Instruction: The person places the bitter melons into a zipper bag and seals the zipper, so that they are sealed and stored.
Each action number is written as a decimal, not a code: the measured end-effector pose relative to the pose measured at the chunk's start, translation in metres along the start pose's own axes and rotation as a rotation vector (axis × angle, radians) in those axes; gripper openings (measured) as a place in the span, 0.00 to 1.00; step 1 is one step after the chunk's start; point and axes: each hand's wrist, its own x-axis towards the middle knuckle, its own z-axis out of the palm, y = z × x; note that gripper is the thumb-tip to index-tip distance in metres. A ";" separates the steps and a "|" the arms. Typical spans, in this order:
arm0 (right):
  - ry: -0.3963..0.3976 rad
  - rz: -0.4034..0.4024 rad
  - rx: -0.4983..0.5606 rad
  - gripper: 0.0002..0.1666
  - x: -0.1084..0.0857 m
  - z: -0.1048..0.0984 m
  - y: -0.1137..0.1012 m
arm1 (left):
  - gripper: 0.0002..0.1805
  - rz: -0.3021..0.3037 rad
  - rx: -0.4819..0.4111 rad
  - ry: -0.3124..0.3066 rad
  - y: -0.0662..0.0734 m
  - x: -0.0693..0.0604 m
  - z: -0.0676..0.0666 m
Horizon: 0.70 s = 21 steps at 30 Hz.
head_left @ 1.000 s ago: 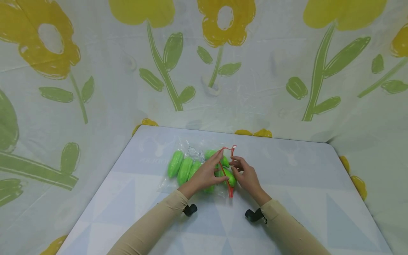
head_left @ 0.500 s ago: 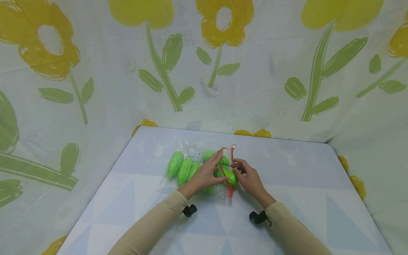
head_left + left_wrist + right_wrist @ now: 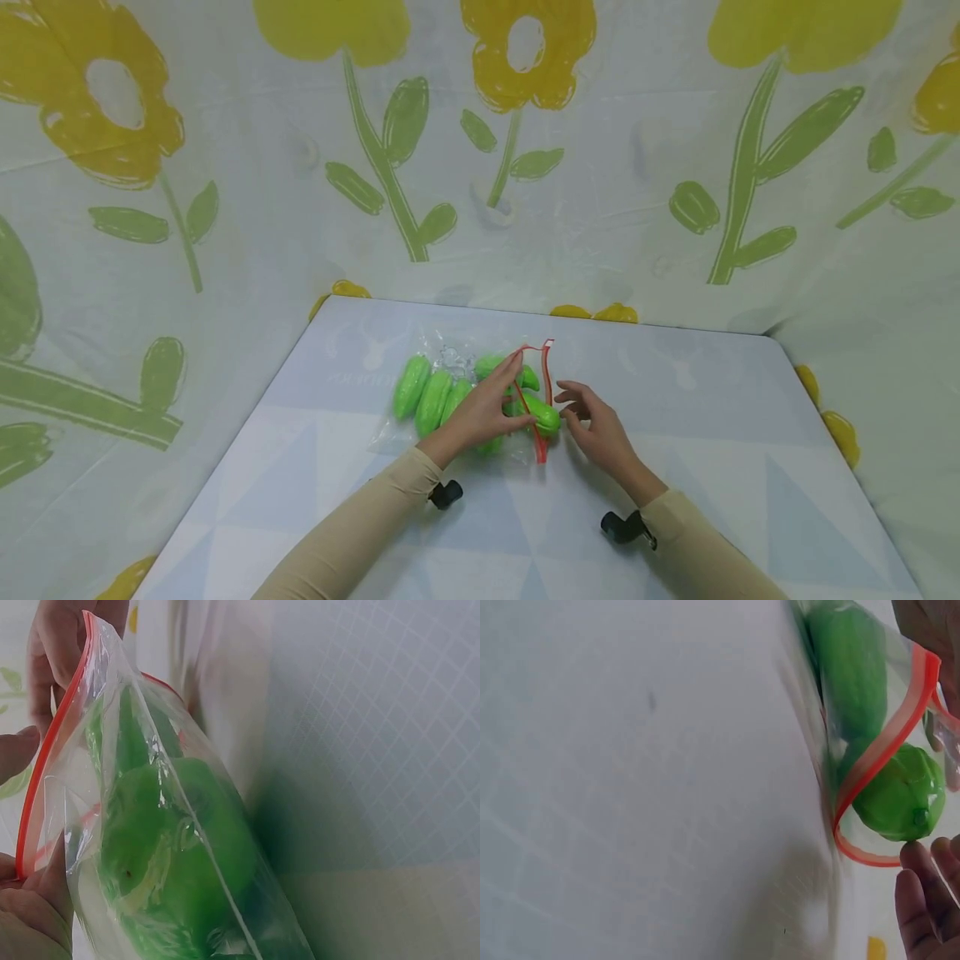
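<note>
On the table lies a clear zip bag (image 3: pixel 384 435) with a red closure, its mouth facing right. Several glossy green, elongated, vegetable-like pieces (image 3: pixel 412 387) are inside; their kind is unclear. My left hand (image 3: pixel 480 410) lies over the bag and holds its gaping mouth at the red rim (image 3: pixel 51 742), thumb and fingers spread apart. One green piece (image 3: pixel 543 417) pokes out through the mouth. Just right of it, my right hand (image 3: pixel 600 429) holds nothing, its fingers loosely bent. In the right wrist view a fingertip (image 3: pixel 915 855) is at that green end (image 3: pixel 902 793); contact cannot be judged.
A pale table (image 3: pixel 705 492) with a triangle pattern extends around the bag. Behind it and at both sides hangs a curtain (image 3: pixel 600 208) printed with yellow flowers. Small black wrist cameras (image 3: pixel 622 527) sit beneath both sleeves.
My right hand has drawn back to the right from the red rim. The green piece at the mouth has come slightly farther out. My left hand stays in place.
</note>
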 end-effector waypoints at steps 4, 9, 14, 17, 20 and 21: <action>-0.025 -0.019 0.050 0.31 -0.005 0.000 -0.004 | 0.58 0.002 -0.009 0.000 0.000 0.001 0.000; -0.086 -0.067 0.118 0.34 -0.010 0.004 -0.008 | 0.57 0.007 -0.011 0.003 0.000 0.001 -0.001; -0.134 -0.118 0.162 0.37 -0.013 0.006 -0.011 | 0.58 0.004 0.002 -0.001 0.000 0.001 -0.001; -0.159 -0.133 0.174 0.39 -0.015 0.007 -0.011 | 0.57 0.008 0.007 0.001 0.001 0.001 -0.001; -0.174 -0.140 0.176 0.39 -0.016 0.008 -0.011 | 0.56 0.006 0.015 0.000 0.001 0.001 -0.001; -0.175 -0.141 0.174 0.39 -0.016 0.008 -0.011 | 0.56 0.004 0.017 -0.001 0.001 0.001 -0.001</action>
